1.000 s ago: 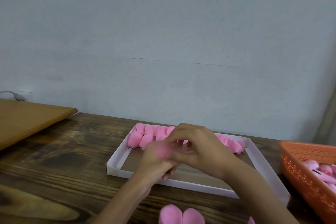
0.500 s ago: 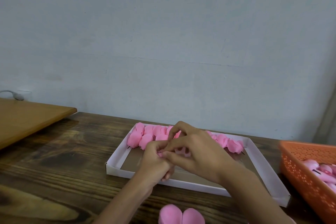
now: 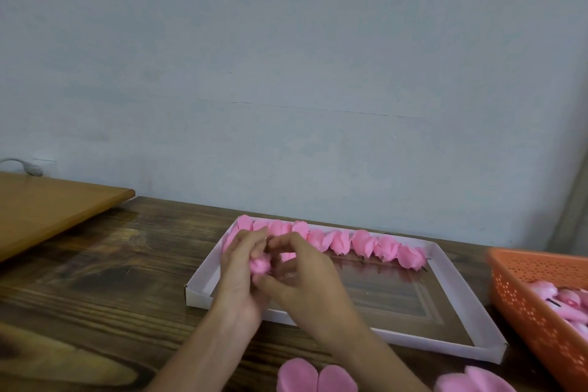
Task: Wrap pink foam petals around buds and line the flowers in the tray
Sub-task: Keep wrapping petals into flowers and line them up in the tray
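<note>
Both hands meet over the left end of the white tray (image 3: 458, 299), working a half-made pink flower (image 3: 261, 266) between them. The left hand (image 3: 240, 270) has its fingers (image 3: 254, 237) curled round the flower. The right hand (image 3: 305, 277) curls in against it from the other side, thumb underneath and fingertips above, and seems to be pinching a petal onto the bud, though the exact contact is partly hidden. A row of finished flowers (image 3: 366, 243) lies along the far edge of the tray, touching one another, with the nearer part of the tray floor bare. Loose petals (image 3: 315, 377) lie on the desk (image 3: 111, 280) just in front of the tray, and an orange basket (image 3: 525, 296) at the right holds more pink pieces. The foam is probably very light, soft and springy, so a petal will tend to unfurl if released too soon and will crease or tear if squeezed hard. The best hold is likely low at the base, where the petal overlaps the bud, with light pressure from the fingertips rather than a full squeeze.
</note>
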Tool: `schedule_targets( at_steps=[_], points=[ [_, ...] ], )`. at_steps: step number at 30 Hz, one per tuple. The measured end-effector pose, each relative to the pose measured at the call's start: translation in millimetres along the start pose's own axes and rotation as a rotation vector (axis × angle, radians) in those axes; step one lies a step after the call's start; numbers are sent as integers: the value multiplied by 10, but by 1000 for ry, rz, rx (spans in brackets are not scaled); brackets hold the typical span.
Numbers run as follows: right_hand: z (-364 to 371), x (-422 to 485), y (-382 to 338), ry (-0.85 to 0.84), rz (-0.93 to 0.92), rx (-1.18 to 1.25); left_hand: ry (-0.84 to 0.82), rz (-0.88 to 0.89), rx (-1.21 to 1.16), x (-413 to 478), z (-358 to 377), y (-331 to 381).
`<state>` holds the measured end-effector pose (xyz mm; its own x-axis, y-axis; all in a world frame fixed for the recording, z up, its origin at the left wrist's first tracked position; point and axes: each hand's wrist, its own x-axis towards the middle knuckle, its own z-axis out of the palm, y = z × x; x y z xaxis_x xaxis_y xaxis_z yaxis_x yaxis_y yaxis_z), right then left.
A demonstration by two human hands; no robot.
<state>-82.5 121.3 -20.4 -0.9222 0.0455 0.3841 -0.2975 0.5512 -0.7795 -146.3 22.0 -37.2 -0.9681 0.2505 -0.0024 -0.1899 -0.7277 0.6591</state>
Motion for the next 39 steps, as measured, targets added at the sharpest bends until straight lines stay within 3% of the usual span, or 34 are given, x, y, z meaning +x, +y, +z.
schedule_targets(
  at_steps=[7,11,18,21,24,26,29,33,39],
  points=[
    [86,14,18,128,62,203,-119,-61,-22,-84,80,-55],
    [21,46,-48,34,211,604,-279,-100,13,-110,20,-22],
    [-142,60,-114,-215,381,889,-346,-93,275,-108,-59,43],
    [-126,80,-99,-205,420,872,-354,-48,357,-125,-29,34],
    [-63,72,-59,-152,348,573,-298,-11,400,-136,28,-5],
    [-23,68,-55,-153,313,497,-244,-20,387,-126,45,-9],
    [8,41,-87,-170,266,591,-185,-45,286,-99,17,21],
    [42,43,4,-134,125,491,-210,2,315,-86,-4,53],
    [13,45,-2,-261,314,783,-321,-95,431,-108,-67,98]
  ],
)
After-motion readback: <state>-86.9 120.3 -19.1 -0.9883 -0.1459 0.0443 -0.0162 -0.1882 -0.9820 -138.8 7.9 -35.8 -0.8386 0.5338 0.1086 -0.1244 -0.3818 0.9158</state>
